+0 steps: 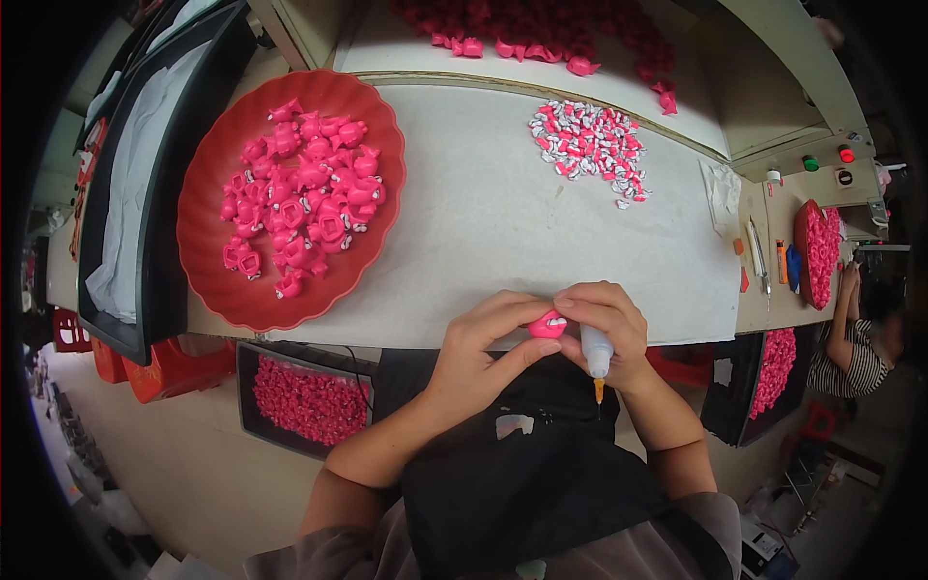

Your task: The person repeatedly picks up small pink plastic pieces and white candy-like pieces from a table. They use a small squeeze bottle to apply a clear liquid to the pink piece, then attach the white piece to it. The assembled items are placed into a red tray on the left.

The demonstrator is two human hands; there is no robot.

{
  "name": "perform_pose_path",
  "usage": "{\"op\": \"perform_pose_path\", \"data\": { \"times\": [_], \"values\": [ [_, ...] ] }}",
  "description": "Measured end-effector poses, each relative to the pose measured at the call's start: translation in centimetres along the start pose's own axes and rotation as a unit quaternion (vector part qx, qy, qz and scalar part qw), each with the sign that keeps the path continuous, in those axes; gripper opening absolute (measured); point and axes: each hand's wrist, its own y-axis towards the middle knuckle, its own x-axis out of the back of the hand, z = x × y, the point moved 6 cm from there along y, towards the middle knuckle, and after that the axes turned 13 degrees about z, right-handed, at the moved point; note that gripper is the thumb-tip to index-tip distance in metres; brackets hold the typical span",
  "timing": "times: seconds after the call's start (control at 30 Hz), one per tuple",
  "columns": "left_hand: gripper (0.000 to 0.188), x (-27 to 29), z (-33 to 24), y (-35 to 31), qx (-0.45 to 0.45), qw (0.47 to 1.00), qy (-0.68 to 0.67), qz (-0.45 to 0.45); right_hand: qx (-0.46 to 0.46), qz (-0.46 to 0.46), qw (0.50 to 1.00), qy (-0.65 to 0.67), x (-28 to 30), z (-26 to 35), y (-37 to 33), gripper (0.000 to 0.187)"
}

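down at the near edge of the pale grey worktable (483, 222), both hands meet over one small pink plastic toy piece with a white patch (547, 326); the left hand (478, 353) is curled about it from the left, thumb stretched under the piece and fingers bent over the top, so it is closed on the piece; the right hand (609, 324) pinches the same piece from the right with its fingertips, and in the same hand, tucked against the palm, hangs a small translucent squeeze bottle with an orange nozzle (596, 356), nozzle pointing down toward the lap; the piece sits just at the table's front edge, above a dark apron (522, 474); to the left on the table lies a large red scalloped plastic dish (217, 280) holding a heap of pink toy pieces (304, 198), well apart from the hands; farther back, right of centre, a loose pile of small white and pink parts (590, 145) lies on the bare surface; beyond a raised ledge, more pink pieces (541, 34) are strewn; under the table to the left a black tray filled with pink pieces (307, 401) shows; at the far right another person in a striped top (855, 348) sits by a second red dish of pink pieces (817, 251), near green and red round buttons (828, 159)
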Motion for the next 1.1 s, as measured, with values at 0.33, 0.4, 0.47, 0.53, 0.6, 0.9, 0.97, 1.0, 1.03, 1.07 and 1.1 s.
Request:
{"op": "perform_pose_path", "data": {
  "times": [0.33,0.4,0.47,0.53,0.6,0.9,0.97,1.0,1.03,1.07,1.1],
  "values": [
    [0.026,0.2,-1.4,0.2,0.002,0.99,0.13,-0.063,-0.16,-0.096,0.982,-0.016,6.8,-3.4,-4.3,0.031],
    [0.028,0.8,-2.4,0.0,-0.004,0.98,0.184,-0.078,-0.181,-0.114,0.977,-0.018,8.2,-3.9,-5.5,0.029],
    [0.03,3.3,-4.4,-0.4,-0.027,0.947,0.304,-0.102,-0.201,-0.134,0.97,-0.028,9.6,-4.4,-6.6,0.027],
    [0.037,7.2,-6.4,-1.0,-0.009,0.903,0.398,-0.162,-0.215,-0.146,0.965,-0.035,10.9,-4.8,-7.5,0.026],
    [0.043,9.2,-9.1,0.8,0.046,0.794,0.58,-0.177,-0.208,-0.156,0.965,-0.034,11.4,-5.2,-8.1,0.026],
    [0.023,7.2,-2.9,24.7,-0.018,0.783,0.618,-0.061,-0.177,-0.142,0.973,0.033,9.3,-4.5,-6.6,0.026],
    [0.023,7.9,-0.4,29.1,0.058,0.765,0.635,-0.085,-0.181,-0.138,0.973,0.038,9.5,-4.5,-7.2,0.026],
    [0.023,7.7,0.3,30.7,0.07,0.727,0.679,-0.078,-0.182,-0.134,0.973,0.041,9.5,-4.5,-7.3,0.027],
    [0.023,7.3,1.0,32.1,0.081,0.688,0.718,-0.069,-0.184,-0.133,0.973,0.037,9.7,-4.6,-7.6,0.027],
    [0.022,7.2,1.6,33.1,0.086,0.676,0.728,-0.076,-0.184,-0.131,0.973,0.035,9.8,-4.7,-7.9,0.027],
    [0.021,6.6,2.1,33.8,0.09,0.666,0.736,-0.08,-0.188,-0.129,0.973,0.032,10.0,-4.7,-8.3,0.027]
  ]
}}
